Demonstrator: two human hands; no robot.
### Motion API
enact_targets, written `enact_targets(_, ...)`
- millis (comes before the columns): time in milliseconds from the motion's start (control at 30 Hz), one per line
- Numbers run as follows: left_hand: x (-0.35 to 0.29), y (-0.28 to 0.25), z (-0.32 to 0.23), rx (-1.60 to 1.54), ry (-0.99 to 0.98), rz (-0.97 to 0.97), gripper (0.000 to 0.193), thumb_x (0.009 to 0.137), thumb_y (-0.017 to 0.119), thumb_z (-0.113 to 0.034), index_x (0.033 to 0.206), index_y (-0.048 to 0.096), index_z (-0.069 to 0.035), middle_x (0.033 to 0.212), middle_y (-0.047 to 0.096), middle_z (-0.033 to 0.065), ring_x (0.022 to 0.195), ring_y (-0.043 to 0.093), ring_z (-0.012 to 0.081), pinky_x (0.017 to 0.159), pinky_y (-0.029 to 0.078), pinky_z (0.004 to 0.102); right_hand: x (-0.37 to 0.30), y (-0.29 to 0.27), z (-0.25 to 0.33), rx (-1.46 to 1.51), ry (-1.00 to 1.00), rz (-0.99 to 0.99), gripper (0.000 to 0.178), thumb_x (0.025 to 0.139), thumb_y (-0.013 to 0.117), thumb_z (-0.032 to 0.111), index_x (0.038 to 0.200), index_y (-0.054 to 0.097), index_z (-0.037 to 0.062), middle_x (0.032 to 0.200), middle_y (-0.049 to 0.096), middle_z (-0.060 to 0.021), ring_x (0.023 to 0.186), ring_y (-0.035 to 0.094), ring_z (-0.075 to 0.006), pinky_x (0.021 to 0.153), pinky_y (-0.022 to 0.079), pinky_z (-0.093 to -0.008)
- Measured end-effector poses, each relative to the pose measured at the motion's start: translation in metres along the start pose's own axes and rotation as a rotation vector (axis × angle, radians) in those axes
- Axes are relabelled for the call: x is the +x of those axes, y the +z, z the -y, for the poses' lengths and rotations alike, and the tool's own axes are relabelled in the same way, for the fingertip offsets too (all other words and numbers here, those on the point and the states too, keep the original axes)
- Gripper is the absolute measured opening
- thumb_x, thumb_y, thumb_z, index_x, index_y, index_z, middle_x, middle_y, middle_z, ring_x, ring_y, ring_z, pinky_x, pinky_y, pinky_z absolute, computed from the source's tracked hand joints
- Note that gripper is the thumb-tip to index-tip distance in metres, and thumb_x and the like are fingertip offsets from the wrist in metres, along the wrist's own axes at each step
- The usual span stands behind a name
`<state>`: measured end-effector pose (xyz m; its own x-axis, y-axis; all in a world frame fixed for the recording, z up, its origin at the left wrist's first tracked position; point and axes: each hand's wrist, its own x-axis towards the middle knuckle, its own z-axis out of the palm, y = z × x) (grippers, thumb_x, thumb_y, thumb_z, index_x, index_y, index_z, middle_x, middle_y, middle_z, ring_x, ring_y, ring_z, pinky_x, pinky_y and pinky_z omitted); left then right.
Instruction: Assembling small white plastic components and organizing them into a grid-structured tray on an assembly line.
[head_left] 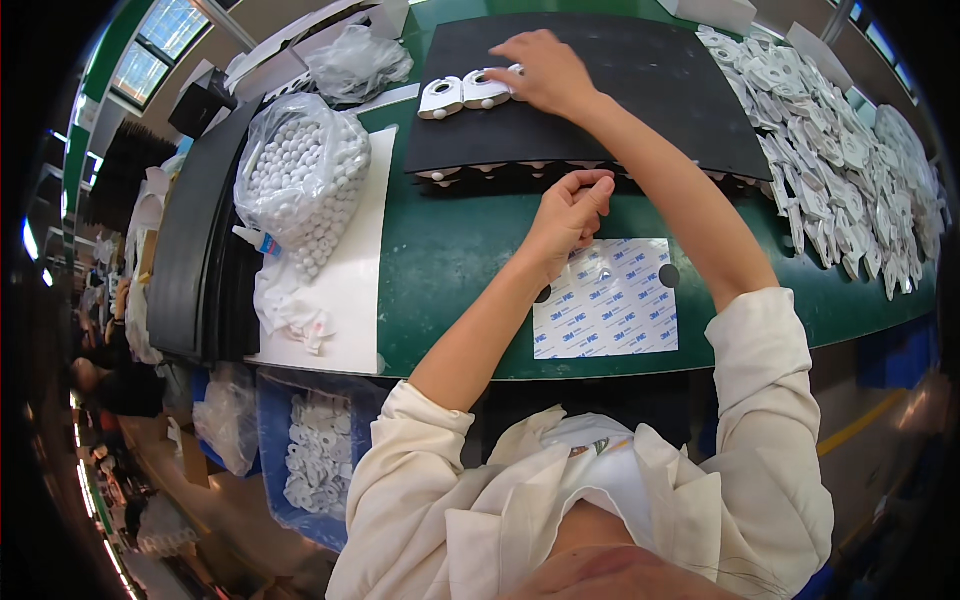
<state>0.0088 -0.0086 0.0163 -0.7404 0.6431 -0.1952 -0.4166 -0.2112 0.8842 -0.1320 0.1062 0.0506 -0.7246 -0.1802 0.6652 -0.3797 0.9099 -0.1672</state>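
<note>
My right hand (pixel 545 72) is over the black foam sheet (pixel 620 90), index finger stretched out and thumb apart. It is at the end of a short row of white plastic parts with dark round holes (pixel 441 98), and it partly covers the last one. Small white balls (pixel 488 103) sit at the lower edges of these parts. My left hand (pixel 575 215) is closed in front of the sheet's near edge, thumb and forefinger pressed together; whatever they pinch is too small to make out. Below it lies a white backing sheet with blue print (pixel 606 310), with black round stickers (pixel 669 276) at its edges.
A clear bag of white balls (pixel 305 165) and a small glue bottle (pixel 256 240) are on a white board at left, beside stacked black sheets (pixel 200 230). White plastic parts (pixel 830 150) are heaped at right. A blue bin (pixel 285 460) is below the green table (pixel 440 290).
</note>
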Motion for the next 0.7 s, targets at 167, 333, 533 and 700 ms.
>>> enact_targets(167, 0.001, -0.002, 0.002, -0.080, -0.015, -0.008, 0.027, 0.086, 0.059, -0.029, 0.103, 0.051, -0.009, 0.071, 0.048, -0.0038, 0.050, 0.035, 0.0010, 0.041, 0.025, 0.0145, 0.005, 0.032, 0.027, 0.064, -0.244, 0.230, 0.039, 0.085, 0.052, 0.041, 0.111, 0.060, 0.0132, 0.116, 0.057, -0.0087, 0.111, 0.048, -0.0260, 0.089, 0.041, -0.0367)
enact_targets(333, 0.005, -0.012, 0.003, -0.221, -0.027, 0.039, 0.019, 0.088, 0.054, -0.028, 0.096, 0.051, -0.010, 0.073, 0.048, -0.0037, 0.052, 0.036, 0.0019, 0.041, 0.025, 0.0154, 0.012, 0.035, 0.027, 0.101, -0.157, 0.279, 0.039, 0.086, 0.049, 0.042, 0.111, 0.060, 0.0131, 0.115, 0.057, -0.0089, 0.109, 0.049, -0.0269, 0.087, 0.042, -0.0365)
enact_targets(533, 0.012, -0.008, 0.002, -0.340, -0.057, 0.063, 0.030, 0.081, 0.053, -0.014, 0.109, 0.048, -0.003, 0.076, 0.051, 0.0013, 0.056, 0.042, 0.0058, 0.044, 0.031, 0.0184, 0.002, 0.007, 0.015, 0.076, -0.165, -0.111, 0.036, 0.085, 0.053, 0.039, 0.107, 0.061, 0.0113, 0.112, 0.058, -0.0091, 0.106, 0.051, -0.0266, 0.090, 0.038, -0.0365)
enact_targets(700, 0.014, -0.022, 0.011, -0.360, 0.047, 0.097, 0.037, 0.071, 0.042, 0.011, 0.107, 0.047, 0.002, 0.099, 0.051, 0.0124, 0.084, 0.052, 0.0197, 0.074, 0.046, 0.0269, -0.037, -0.094, -0.023, -0.203, -0.522, -0.726, 0.015, 0.084, 0.055, 0.006, 0.096, 0.057, -0.0035, 0.077, 0.059, -0.0037, 0.070, 0.053, -0.0072, 0.063, 0.045, -0.0218)
